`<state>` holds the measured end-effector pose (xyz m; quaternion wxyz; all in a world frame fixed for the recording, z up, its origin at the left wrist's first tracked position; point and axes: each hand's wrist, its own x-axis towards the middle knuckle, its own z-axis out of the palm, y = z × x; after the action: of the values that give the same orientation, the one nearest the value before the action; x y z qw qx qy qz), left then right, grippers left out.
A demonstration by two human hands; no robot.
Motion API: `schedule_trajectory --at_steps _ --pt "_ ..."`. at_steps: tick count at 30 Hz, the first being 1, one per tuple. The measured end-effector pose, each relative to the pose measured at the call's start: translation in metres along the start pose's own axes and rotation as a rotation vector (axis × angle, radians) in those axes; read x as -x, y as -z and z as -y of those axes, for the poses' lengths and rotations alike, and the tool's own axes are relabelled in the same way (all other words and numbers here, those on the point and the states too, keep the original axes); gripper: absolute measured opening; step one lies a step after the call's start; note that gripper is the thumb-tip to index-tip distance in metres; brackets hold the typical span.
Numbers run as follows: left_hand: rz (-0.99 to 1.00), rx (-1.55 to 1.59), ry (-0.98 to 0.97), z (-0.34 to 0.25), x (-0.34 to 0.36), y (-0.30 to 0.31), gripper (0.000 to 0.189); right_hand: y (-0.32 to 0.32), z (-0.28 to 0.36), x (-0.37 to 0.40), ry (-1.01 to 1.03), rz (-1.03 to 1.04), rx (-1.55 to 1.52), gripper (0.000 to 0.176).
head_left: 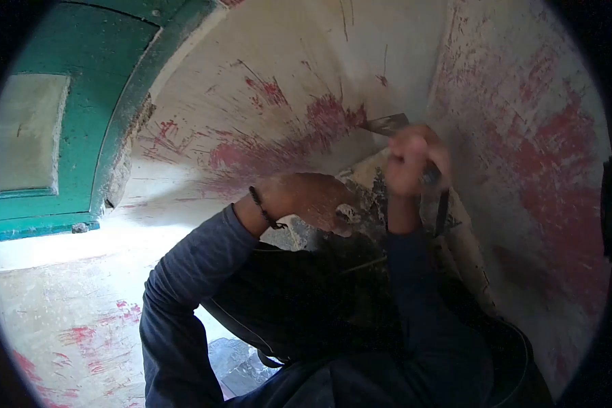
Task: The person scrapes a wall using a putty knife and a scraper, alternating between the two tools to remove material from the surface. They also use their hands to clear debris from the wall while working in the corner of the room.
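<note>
My right hand (412, 163), slightly blurred, is closed around a scraper (387, 124). Its flat metal blade points left and lies at the wall (387, 61) beside a scratched red patch (330, 117). The handle is mostly hidden by my fingers. Lower and to the left, my left hand (313, 200) hangs with loosely bent fingers, a dark beaded bracelet on its wrist. A small pale spot shows near its fingertips, and I cannot make out what it is. No tool shows in that hand.
A green wooden frame (85, 115) with a pale panel stands at the upper left, its plaster edge broken. More scraped red paint (564, 156) covers the wall on the right. Rough, dark debris (370, 194) lies behind my hands. A crumpled grey sheet (238, 364) shows below.
</note>
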<state>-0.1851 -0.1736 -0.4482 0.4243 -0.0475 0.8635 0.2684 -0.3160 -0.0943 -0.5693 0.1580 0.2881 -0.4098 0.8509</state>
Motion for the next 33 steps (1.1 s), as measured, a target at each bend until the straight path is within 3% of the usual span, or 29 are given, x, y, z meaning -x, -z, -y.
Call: schedule_trajectory --at_steps 6,8,10,12,15,18,21,24,27,30,33 --pt "-0.038 -0.011 -0.021 0.009 -0.002 -0.003 0.057 0.001 -0.001 0.001 0.034 0.002 -0.133 0.024" --pt "-0.038 0.015 -0.033 0.011 -0.001 -0.005 0.057 0.017 -0.014 0.005 -0.140 0.090 -0.105 0.025" --pt "-0.037 0.008 -0.016 0.009 -0.001 0.003 0.057 0.008 -0.011 -0.007 -0.111 0.066 -0.126 0.026" --pt "-0.002 0.012 0.035 0.003 0.003 0.004 0.057 -0.005 0.005 -0.004 0.070 -0.067 -0.182 0.026" --pt "-0.029 0.029 -0.012 0.007 0.004 0.001 0.057 -0.008 0.000 -0.012 -0.031 -0.079 -0.125 0.024" --pt "0.003 0.008 0.062 0.003 0.006 0.005 0.058 -0.011 0.008 -0.007 0.030 -0.114 -0.239 0.028" --pt "-0.027 0.044 -0.028 0.011 0.002 0.002 0.057 -0.006 0.003 -0.009 -0.041 -0.013 0.045 0.030" --pt "0.006 -0.024 0.051 0.007 -0.001 0.003 0.057 0.000 0.006 -0.006 0.021 -0.018 -0.206 0.029" --pt "-0.028 0.016 -0.052 0.012 -0.002 0.000 0.056 -0.010 0.002 -0.007 -0.110 -0.092 0.036 0.039" --pt "-0.017 -0.016 0.014 0.009 -0.001 0.002 0.056 -0.005 0.009 -0.014 0.000 -0.078 -0.111 0.039" --pt "-0.036 0.050 -0.042 0.020 -0.006 -0.005 0.057 -0.009 0.002 -0.008 0.029 -0.046 -0.012 0.038"
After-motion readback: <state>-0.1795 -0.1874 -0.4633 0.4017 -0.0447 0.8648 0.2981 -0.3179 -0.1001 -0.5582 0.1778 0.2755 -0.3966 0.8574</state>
